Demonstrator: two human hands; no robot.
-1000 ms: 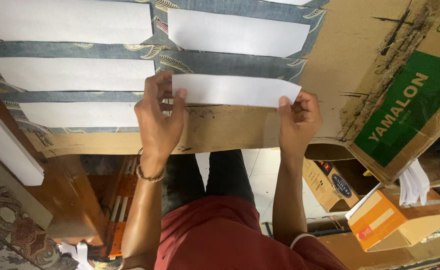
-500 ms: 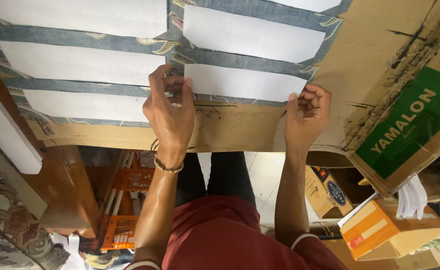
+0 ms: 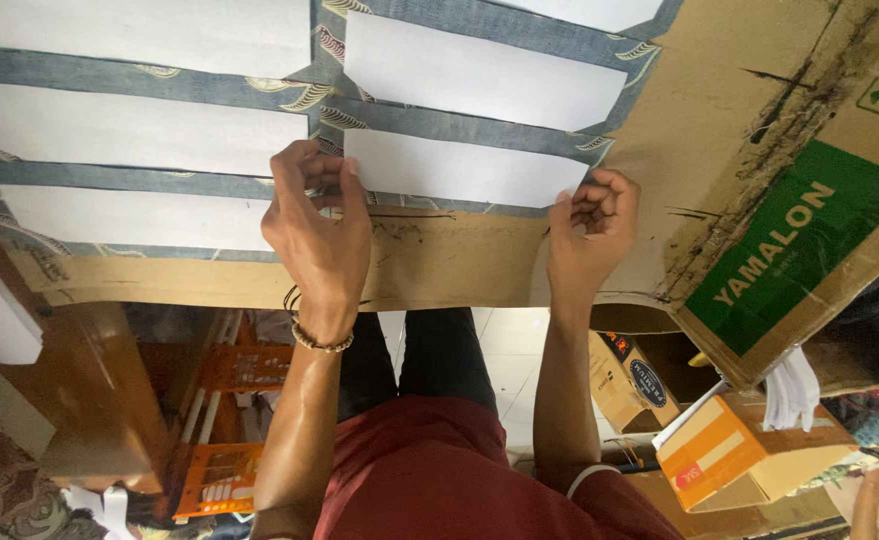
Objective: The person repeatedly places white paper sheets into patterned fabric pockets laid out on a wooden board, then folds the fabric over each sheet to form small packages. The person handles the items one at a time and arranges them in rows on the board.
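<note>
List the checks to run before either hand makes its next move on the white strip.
1. Left hand on the left end of the white paper strip: ok, fingertips sit at its edge.
2. Right hand gripping the strip's right end: cannot tell, the fingers are curled at the corner.
3. Strip flat on the blue patterned cloth: ok, no lifted edge shows.
4. Strip in line with the upper strip: ok, roughly parallel.
5. Cardboard sheet under the cloth: ok, it shows below and to the right.
</note>
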